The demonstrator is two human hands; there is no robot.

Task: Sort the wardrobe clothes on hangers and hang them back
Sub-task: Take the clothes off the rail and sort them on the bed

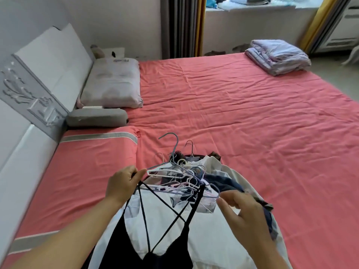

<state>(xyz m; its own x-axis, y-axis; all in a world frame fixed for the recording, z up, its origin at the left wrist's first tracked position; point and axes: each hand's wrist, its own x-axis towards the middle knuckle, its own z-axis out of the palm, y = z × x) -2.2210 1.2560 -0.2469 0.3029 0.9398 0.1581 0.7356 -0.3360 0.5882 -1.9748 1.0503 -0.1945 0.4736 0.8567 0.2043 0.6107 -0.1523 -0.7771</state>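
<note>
At the near edge of the bed (242, 98), a black strappy garment (155, 239) hangs from a hanger (174, 192) above the pile of clothes (194, 230) and tangled hangers (184, 171). The left hand (124, 183) pinches the hanger's left end, fingers curled round it. The hanger's long axis runs left to right. The right hand (240, 212), fingers loosely spread and holding nothing, is just beside the right end, likely nearest for steadying. A folded quilt (277, 57) lies well apart.

Black strappy dress (155, 247) atop tangled hangers (180, 177), heaped clothes (223, 230)
</note>
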